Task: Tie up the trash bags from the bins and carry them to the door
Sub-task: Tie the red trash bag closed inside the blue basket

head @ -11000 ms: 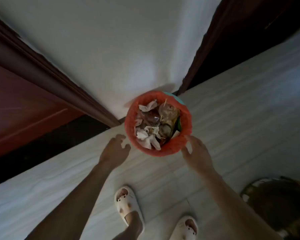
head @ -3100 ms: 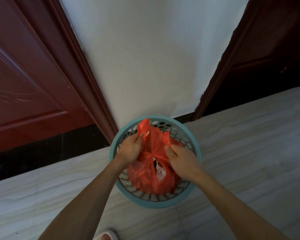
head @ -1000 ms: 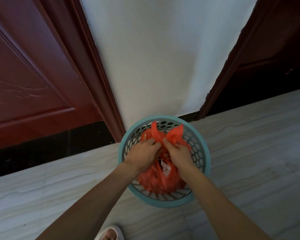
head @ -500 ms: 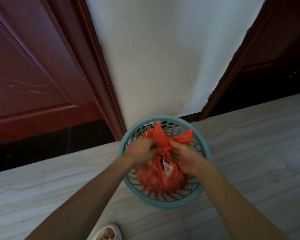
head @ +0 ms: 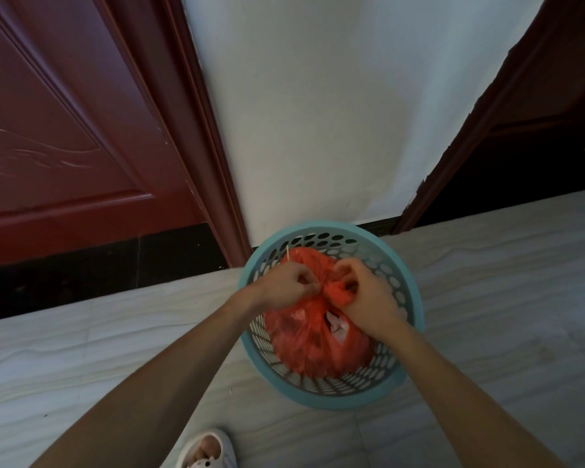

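Red trash bag [head: 313, 347] is seated in the teal bin [head: 417, 300], set by the wall [head: 318, 113]. Its neck is pinched by the curled fingers of left hand [head: 284, 287] and right hand [head: 368, 300]. Open floor [head: 507, 298] is seen rightward; the knot is hidden by fingers.

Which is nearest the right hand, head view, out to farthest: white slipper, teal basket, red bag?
1. Red bag: gripped by the right hand.
2. Teal basket: its rim rings the hand.
3. White slipper: on the floor, lower left.
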The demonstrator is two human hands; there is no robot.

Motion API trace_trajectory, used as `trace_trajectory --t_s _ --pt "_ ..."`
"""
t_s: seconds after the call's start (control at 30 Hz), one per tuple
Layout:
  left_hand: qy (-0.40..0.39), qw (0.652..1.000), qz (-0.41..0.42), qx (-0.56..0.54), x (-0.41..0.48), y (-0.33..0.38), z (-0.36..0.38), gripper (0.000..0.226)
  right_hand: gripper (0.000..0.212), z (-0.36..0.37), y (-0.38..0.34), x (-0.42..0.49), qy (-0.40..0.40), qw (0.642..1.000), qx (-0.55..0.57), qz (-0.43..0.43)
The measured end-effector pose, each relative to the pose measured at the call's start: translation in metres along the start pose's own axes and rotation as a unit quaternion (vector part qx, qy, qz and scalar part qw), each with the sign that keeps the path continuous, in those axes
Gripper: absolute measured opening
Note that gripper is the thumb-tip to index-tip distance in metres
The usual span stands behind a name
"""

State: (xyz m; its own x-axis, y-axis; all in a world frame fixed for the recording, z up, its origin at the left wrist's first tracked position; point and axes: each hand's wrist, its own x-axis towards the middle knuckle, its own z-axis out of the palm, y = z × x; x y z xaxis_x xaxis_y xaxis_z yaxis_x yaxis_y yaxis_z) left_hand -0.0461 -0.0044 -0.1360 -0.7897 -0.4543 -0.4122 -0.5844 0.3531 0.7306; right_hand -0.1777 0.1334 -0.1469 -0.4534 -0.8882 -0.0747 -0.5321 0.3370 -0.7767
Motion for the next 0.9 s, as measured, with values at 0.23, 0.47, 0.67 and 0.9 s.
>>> trace_trajectory --t_s 0.23,0.47,0.67,0.9 --pt "0.015 0.973 -0.058 -0.222 -0.003 0.001 0.007 0.020 0.017 0.016 0.008 0.001 0.115 0.991 0.063 -0.036" --pt "-0.044 0.979 -0.072 -0.186 -0.001 -0.001 0.001 0.033 0.017 0.003 0.009 0.009 0.019 0.969 0.230 0.093" --pt "0.019 1.000 -0.009 -0.012 0.002 0.000 0.005 0.021 0.016 -0.009 0.006 0.006 -0.006 0.964 0.213 0.159" --pt "0.068 0.959 0.104 0.256 -0.011 -0.005 -0.003 0.010 0.009 -0.031 0.009 -0.010 0.017 0.983 0.096 0.153"
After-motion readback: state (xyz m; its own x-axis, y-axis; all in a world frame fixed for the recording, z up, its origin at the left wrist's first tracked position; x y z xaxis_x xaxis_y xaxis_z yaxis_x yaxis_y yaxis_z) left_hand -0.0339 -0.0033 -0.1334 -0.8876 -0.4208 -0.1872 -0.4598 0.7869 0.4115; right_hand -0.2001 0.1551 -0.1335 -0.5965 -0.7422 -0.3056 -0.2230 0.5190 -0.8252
